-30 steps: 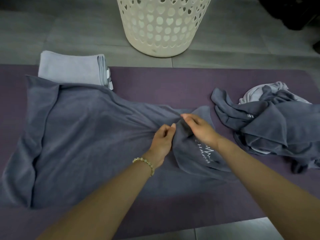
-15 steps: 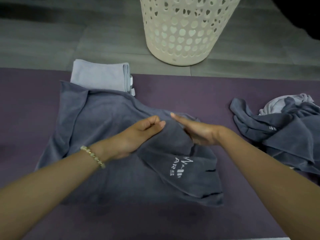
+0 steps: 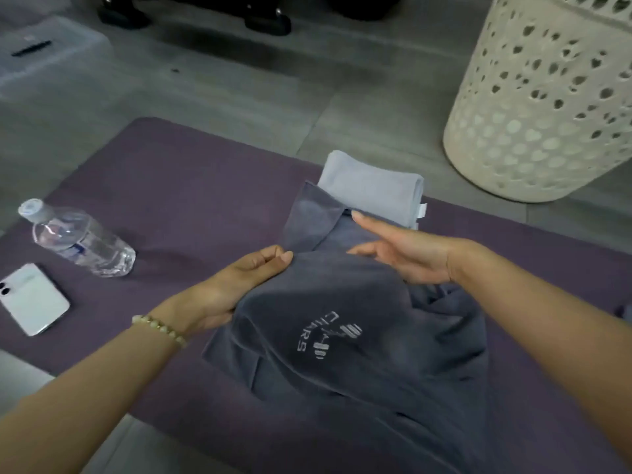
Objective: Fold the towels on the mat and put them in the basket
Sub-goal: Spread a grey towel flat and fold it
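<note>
A dark grey towel with a white logo lies partly doubled over on the purple mat. My left hand pinches the towel's edge at its left side. My right hand hovers over the towel's far part with its fingers stretched out straight, holding nothing. Behind the grey towel sits a folded light lilac towel, partly covered by the grey one's far corner. The cream perforated basket stands on the floor at the upper right, beyond the mat.
A clear plastic water bottle lies on the mat's left end, with a white phone just in front of it. Grey tiled floor surrounds the mat. Dark furniture feet stand at the far top.
The view has swung left, bringing the bottle and phone into sight and the towel heap out of it. My left hand has carried the towel's edge leftwards; my right hand has let go and straightened.
</note>
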